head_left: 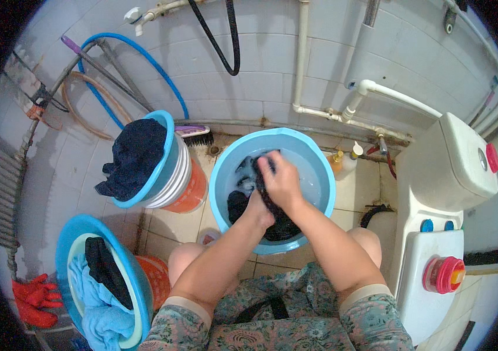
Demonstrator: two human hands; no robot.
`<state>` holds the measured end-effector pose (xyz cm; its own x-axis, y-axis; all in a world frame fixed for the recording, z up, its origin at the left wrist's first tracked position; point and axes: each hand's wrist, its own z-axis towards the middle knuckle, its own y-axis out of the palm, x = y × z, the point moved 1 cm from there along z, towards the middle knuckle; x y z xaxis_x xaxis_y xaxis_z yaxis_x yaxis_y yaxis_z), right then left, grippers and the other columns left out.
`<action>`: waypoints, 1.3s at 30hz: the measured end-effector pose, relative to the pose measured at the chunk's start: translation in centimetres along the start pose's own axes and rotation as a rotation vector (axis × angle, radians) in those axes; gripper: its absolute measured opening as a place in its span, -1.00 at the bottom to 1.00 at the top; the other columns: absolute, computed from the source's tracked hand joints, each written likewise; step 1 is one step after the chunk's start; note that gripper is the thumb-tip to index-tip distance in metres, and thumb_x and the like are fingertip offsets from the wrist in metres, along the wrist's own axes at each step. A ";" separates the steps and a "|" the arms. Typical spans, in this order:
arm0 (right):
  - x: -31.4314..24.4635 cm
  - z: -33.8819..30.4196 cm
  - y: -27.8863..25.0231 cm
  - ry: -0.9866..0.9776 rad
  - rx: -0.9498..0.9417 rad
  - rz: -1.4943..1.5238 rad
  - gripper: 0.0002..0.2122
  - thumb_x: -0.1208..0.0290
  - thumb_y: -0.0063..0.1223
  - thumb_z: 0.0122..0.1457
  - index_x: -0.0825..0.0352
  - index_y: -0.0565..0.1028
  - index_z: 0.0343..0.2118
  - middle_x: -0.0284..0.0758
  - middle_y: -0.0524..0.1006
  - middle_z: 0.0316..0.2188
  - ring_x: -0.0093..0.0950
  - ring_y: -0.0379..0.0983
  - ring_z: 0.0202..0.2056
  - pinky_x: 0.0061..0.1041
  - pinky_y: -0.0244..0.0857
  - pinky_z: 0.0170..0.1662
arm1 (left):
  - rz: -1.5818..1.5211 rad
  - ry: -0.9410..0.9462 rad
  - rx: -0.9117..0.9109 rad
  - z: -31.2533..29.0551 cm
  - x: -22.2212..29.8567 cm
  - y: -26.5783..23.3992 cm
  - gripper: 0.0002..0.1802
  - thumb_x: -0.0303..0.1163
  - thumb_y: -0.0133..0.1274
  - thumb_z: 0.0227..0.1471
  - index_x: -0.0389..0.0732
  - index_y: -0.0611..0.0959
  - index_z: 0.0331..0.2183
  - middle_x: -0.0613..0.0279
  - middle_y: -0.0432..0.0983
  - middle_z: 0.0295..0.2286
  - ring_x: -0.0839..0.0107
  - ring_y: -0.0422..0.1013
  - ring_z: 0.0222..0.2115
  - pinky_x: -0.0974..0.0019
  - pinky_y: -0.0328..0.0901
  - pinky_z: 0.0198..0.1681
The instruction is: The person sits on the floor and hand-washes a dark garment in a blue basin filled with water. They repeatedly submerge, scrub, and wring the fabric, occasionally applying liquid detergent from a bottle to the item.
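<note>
In front of me stands a light blue basin point(225, 153) with cloudy, soapy water point(313, 181) and dark wet clothes in it. My right hand point(282, 178) is closed round a bunched black garment point(265, 190) over the middle of the basin. Lower and to the left, my left hand point(257, 210) presses against the same garment; its fingers are mostly hidden by the cloth and the right hand. More black cloth point(237, 205) lies at the basin's left side and near its front rim. What kind of garment it is cannot be made out.
At the left, a blue basin with dark clothes point(138, 146) rests on an orange-and-white bucket point(187, 184). Nearer stands another blue basin point(69, 245) with a light blue towel point(100, 298). Pump bottles point(351, 161), a scrub brush point(193, 133), red gloves point(37, 298) and a toilet point(447, 169) surround me.
</note>
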<state>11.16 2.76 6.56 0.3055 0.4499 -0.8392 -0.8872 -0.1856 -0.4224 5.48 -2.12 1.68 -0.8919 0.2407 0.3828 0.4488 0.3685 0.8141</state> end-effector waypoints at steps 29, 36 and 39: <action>4.6 4.2 -10.0 0.305 0.135 -0.081 -0.56 -0.03 -0.14 0.16 0.32 0.54 -0.41 -0.20 0.51 -0.57 -0.36 0.42 -0.49 -0.37 0.31 -0.32 | 0.282 0.364 0.101 -2.7 11.1 3.4 -0.68 -0.27 -0.11 0.09 -0.28 0.54 -0.20 0.14 0.51 -0.28 0.32 0.43 -0.26 0.26 0.31 -0.13; 10.4 4.5 -8.3 0.368 0.346 -0.067 -0.74 0.20 -0.04 0.15 0.32 0.50 -0.34 -0.25 0.50 -0.52 -0.33 0.45 -0.39 -0.37 0.31 -0.29 | 0.898 0.277 0.466 1.3 11.3 -1.2 -0.46 -0.22 -0.02 0.04 -0.31 0.32 0.01 0.10 0.42 -0.15 0.19 0.36 -0.13 0.17 0.25 -0.06; 10.4 2.5 -3.7 0.082 -0.036 -0.336 -0.55 0.16 0.07 0.04 0.25 0.36 -0.03 -0.03 0.34 -0.09 -0.14 0.28 -0.04 -0.27 0.16 0.04 | 1.862 0.557 0.359 5.6 9.6 -9.3 -0.23 -0.32 0.07 -0.08 -0.12 0.13 0.15 -0.27 0.16 0.03 -0.08 0.21 0.00 0.10 0.15 0.06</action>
<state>16.79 10.35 0.22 0.6066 0.4198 -0.6751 -0.7200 -0.0699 -0.6905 -6.94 1.79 -4.72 0.7301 0.2429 0.6387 0.6110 0.1867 -0.7693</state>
